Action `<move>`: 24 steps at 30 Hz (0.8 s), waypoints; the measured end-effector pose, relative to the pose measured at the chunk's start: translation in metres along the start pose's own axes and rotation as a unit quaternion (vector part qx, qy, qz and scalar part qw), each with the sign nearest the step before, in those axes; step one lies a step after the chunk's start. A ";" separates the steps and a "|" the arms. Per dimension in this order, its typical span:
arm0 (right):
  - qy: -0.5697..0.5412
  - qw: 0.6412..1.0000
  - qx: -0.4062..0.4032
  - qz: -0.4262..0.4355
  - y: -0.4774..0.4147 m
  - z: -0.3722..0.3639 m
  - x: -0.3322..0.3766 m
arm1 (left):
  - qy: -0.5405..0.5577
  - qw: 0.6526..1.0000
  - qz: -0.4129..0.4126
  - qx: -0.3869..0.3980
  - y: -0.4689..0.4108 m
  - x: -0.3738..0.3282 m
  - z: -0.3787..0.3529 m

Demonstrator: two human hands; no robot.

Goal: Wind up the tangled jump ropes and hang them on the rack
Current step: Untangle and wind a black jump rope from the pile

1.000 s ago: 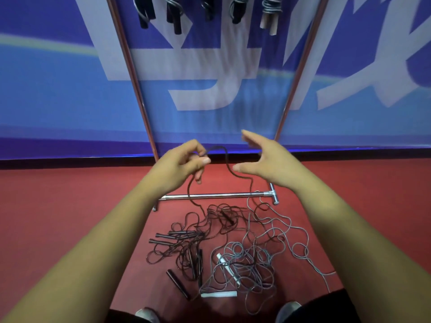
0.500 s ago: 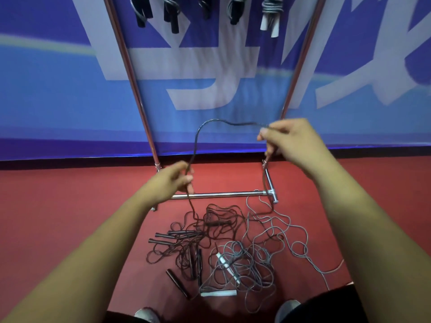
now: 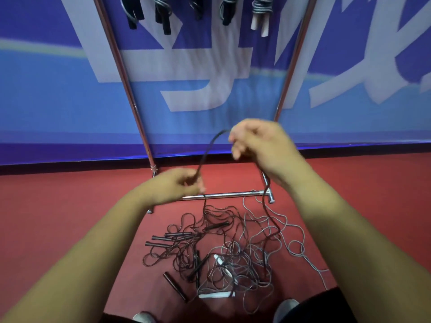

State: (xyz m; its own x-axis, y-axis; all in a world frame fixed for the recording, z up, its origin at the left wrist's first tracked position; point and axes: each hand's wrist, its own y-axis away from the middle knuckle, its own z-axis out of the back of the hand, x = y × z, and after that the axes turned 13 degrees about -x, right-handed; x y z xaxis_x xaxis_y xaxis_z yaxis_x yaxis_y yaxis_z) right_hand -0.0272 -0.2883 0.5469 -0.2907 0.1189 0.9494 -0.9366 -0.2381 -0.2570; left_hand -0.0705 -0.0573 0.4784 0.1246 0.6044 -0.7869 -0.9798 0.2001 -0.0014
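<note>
Five wound rope bundles (image 3: 163,10) hung on the chrome rack (image 3: 130,89) while your left hand (image 3: 172,187) and right hand (image 3: 263,150) pinched a thin black rope (image 3: 206,155) above the tangled pile (image 3: 221,252).

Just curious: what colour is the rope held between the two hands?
Black, or very dark brown; the rope shows best in the head view.

Shiny chrome-metal rack (image 3: 224,195) (glossy); matt red floor (image 3: 70,201).
</note>
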 end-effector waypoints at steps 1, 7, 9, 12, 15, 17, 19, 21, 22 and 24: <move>-0.057 0.997 -0.043 0.000 -0.005 0.006 0.002 | -0.033 0.999 0.019 0.025 0.001 0.014 -0.002; 0.127 0.989 -0.049 -0.055 -0.007 0.028 -0.018 | 0.045 0.989 0.102 -0.099 0.003 0.043 0.001; 0.259 0.961 -0.019 -0.091 -0.008 0.036 -0.030 | 0.088 0.982 0.074 -0.149 0.002 0.027 0.004; 0.432 0.898 0.002 -0.085 -0.006 0.040 -0.028 | 0.093 0.982 0.017 -0.166 0.001 -0.002 0.008; 0.317 0.943 0.091 -0.050 0.003 0.020 -0.015 | 0.116 0.985 -0.013 -0.131 0.004 -0.023 0.007; 0.251 0.955 0.148 -0.052 0.011 -0.001 -0.017 | 0.124 0.984 -0.029 -0.124 0.005 -0.034 0.005; 0.269 0.946 0.175 -0.033 0.015 -0.014 -0.018 | 0.150 0.978 -0.034 -0.138 0.005 -0.038 0.004; 0.231 0.959 0.166 -0.019 0.015 -0.016 -0.016 | 0.195 0.969 -0.020 -0.148 0.004 -0.035 0.005; 0.200 0.968 0.152 -0.008 0.013 -0.016 -0.014 | 0.206 0.968 -0.014 -0.143 0.004 -0.032 0.006; 0.103 0.989 0.108 -0.002 0.010 -0.014 -0.005 | 0.173 0.981 -0.005 -0.088 0.005 -0.021 0.006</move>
State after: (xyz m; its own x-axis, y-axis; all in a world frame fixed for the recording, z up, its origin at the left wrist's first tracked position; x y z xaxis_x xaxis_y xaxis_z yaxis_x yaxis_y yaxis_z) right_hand -0.0378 -0.2783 0.5371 -0.3422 0.3095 0.8872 -0.8804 -0.4354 -0.1877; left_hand -0.0769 -0.0644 0.4979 0.1029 0.2994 -0.9486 -0.9945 0.0493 -0.0923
